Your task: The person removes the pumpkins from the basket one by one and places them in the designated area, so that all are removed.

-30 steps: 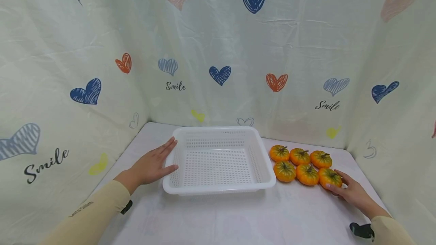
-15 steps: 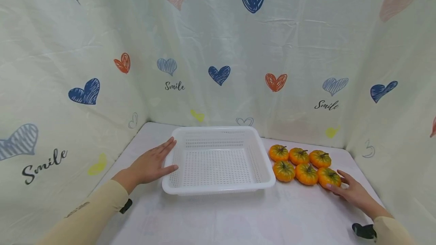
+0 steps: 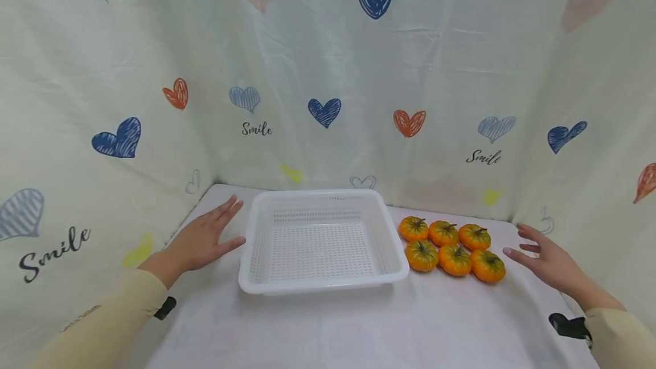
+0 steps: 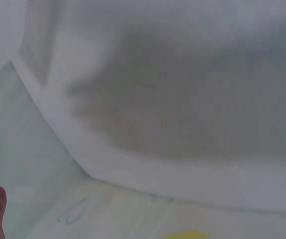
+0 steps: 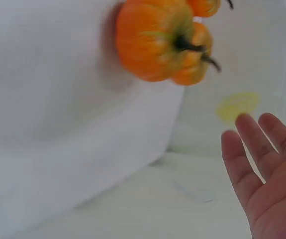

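A white plastic basket [image 3: 323,286] with a perforated floor and walls stands in the middle of the table, with nothing in it. Left of its rim my left hand [image 3: 197,241] is held with fingers spread, apart from the basket. To the basket's right, several small orange-and-green pumpkins sit in two rows; the nearest right one is a pumpkin [image 3: 488,266] at the front corner. My right hand [image 3: 550,261] hovers right of that pumpkin, fingers loosely extended and holding nothing. In the right wrist view the open palm lies apart from a pumpkin [image 5: 155,40].
A white cloth covers the table [image 3: 328,329]. Behind it and along both sides hangs a pale curtain [image 3: 287,56] printed with hearts and "Smile". Both wrists carry dark straps under cream sleeves [image 3: 102,323].
My left hand has come off the basket's rim and moved left. My right hand has let go of the front right pumpkin and lifted away to the right. The basket and pumpkins stay put.
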Available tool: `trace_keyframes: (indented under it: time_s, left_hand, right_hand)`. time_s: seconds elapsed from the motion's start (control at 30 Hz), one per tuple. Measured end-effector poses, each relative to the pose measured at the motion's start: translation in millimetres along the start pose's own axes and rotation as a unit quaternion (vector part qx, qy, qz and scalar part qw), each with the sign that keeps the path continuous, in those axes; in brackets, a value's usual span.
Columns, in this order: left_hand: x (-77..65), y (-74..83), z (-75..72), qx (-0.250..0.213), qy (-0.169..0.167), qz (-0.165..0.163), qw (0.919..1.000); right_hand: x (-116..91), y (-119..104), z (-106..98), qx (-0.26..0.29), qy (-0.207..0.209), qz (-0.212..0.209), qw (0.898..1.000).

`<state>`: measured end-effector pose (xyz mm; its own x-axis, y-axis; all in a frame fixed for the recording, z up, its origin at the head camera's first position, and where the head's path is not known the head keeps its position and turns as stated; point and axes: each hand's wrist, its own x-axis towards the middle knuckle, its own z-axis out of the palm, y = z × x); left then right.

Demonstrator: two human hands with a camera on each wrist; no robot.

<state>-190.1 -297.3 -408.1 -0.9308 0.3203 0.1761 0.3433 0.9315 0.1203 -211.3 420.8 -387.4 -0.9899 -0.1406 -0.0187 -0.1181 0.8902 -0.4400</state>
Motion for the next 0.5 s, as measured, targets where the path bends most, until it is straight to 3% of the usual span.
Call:
trace_keyframes:
  time_s: [0.1, 0.17, 0.23, 0.37, 0.43, 0.5]
  left_hand:
    - [-4.6, -21.1, -11.8, 0.075, 0.013, 0.012, 0.997]
    - [-7.0, -34.6, -20.1, 0.127, 0.016, 0.023, 0.9915]
    - [-9.2, -46.3, -28.3, 0.167, 0.018, 0.035, 0.9851]
    - [-11.0, -62.6, -39.1, 0.229, 0.009, 0.05, 0.9722]
    - [-10.9, -66.8, -42.1, 0.254, -0.002, 0.049, 0.966]
    - [-10.7, -68.8, -43.9, 0.272, -0.01, 0.043, 0.9612]
  right_hand:
    - [3.1, -21.5, -8.4, -0.067, 0.024, -0.03, 0.997]
    - [4.3, -31.9, -12.3, -0.135, 0.048, -0.064, 0.988]
    - [5.7, -38.2, -16.2, -0.209, 0.074, -0.101, 0.97]
    - [5.2, -36.2, -25.2, -0.342, 0.115, -0.155, 0.92]
    - [4.0, -29.9, -29.0, -0.375, 0.118, -0.146, 0.908]
    - [2.9, -21.8, -31.4, -0.393, 0.114, -0.122, 0.904]
